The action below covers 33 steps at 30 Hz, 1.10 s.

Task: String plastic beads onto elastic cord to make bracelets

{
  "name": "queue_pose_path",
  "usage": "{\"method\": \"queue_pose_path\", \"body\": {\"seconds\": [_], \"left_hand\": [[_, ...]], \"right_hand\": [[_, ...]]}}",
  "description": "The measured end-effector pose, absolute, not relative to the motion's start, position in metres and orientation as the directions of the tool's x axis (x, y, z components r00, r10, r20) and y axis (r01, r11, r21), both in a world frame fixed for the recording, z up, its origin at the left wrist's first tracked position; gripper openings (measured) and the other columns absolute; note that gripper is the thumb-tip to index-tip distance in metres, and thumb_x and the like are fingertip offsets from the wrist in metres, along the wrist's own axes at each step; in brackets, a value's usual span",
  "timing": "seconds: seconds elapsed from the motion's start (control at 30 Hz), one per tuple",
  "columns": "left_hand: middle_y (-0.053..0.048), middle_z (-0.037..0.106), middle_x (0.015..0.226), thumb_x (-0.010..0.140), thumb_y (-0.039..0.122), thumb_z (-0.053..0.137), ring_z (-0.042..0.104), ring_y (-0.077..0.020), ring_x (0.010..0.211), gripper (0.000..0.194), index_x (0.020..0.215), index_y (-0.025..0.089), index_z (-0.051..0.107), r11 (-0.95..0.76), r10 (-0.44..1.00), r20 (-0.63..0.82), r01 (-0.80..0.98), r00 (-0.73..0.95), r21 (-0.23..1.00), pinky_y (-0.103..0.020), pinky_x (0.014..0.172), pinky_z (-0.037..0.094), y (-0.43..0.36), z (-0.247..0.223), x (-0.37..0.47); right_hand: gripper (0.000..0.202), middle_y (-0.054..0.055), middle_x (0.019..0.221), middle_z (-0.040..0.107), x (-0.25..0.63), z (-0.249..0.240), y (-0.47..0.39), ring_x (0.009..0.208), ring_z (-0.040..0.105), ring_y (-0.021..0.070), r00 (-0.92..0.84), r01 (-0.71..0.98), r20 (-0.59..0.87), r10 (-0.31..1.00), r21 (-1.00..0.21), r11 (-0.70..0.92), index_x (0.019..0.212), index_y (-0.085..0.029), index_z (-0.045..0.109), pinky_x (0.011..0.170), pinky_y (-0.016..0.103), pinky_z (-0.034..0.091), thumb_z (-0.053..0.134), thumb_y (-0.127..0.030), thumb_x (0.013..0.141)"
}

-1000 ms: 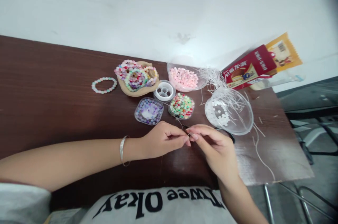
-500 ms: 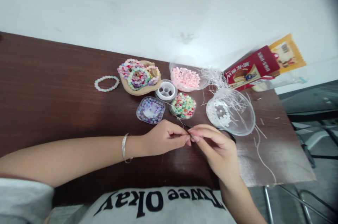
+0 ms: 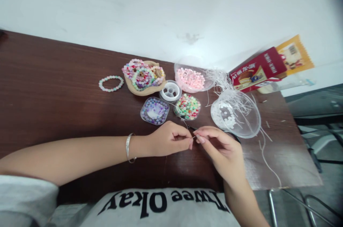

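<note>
My left hand (image 3: 174, 139), below the bead boxes, pinches a thin pale string. The fingertips of my right hand (image 3: 223, 146) are pressed together on the same string, a small gap away. Part of the string runs up towards a white spool (image 3: 170, 91). Just above my hands are a clear box of purple beads (image 3: 154, 110) and a clear box of mixed green, red and yellow beads (image 3: 188, 106). Black-handled scissors (image 3: 233, 136) lie partly hidden behind my right hand.
A tan dish (image 3: 138, 90) holds several bead bracelets, and one bracelet (image 3: 111, 83) lies left of it. Pink beads (image 3: 190, 79) fill a clear container. A clear bowl (image 3: 252, 127) holds white pieces and strings. A red snack box (image 3: 258, 70) leans by the wall.
The fingertips of my two hands have moved slightly apart, and a short piece of string now shows between them. The whole view has shifted slightly.
</note>
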State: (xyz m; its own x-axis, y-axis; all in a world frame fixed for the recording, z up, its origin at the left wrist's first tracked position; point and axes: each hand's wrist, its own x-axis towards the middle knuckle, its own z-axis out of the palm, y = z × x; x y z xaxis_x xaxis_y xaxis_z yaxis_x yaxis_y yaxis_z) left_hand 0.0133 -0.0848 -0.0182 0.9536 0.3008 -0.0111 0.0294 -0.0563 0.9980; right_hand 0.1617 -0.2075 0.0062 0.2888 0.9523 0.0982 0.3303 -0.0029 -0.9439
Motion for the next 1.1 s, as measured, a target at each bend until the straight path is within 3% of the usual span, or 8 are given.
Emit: {"method": "queue_pose_path", "body": {"seconds": [0.9, 1.1], "left_hand": [[0.003, 0.053, 0.058, 0.081, 0.018, 0.053, 0.042, -0.0042, 0.051, 0.018, 0.069, 0.01, 0.065, -0.06, 0.297, 0.004, 0.014, 0.955, 0.998, -0.016, 0.05, 0.032, -0.085, -0.0221, 0.0131], [0.004, 0.051, 0.057, 0.08, 0.018, 0.053, 0.04, -0.0042, 0.05, 0.019, 0.068, 0.01, 0.064, -0.055, 0.292, -0.023, 0.041, 0.956, 0.998, -0.016, 0.048, 0.03, -0.0846, -0.0207, 0.0132]], "right_hand": [[0.023, -0.001, 0.095, 0.068, 0.1621, 0.0044, -0.208, 0.089, 0.063, 0.0118, 0.276, 0.356, 0.1, 0.956, -0.934, -0.005, 0.095, -0.026, 0.067, 0.081, 0.023, 0.051, 0.06, -0.007, 0.083], [0.02, 0.002, 0.094, 0.069, 0.1629, 0.0045, -0.2075, 0.089, 0.064, 0.0154, 0.268, 0.38, 0.106, 0.958, -0.925, -0.004, 0.093, -0.024, 0.067, 0.08, 0.029, 0.053, 0.061, -0.009, 0.083]]}}
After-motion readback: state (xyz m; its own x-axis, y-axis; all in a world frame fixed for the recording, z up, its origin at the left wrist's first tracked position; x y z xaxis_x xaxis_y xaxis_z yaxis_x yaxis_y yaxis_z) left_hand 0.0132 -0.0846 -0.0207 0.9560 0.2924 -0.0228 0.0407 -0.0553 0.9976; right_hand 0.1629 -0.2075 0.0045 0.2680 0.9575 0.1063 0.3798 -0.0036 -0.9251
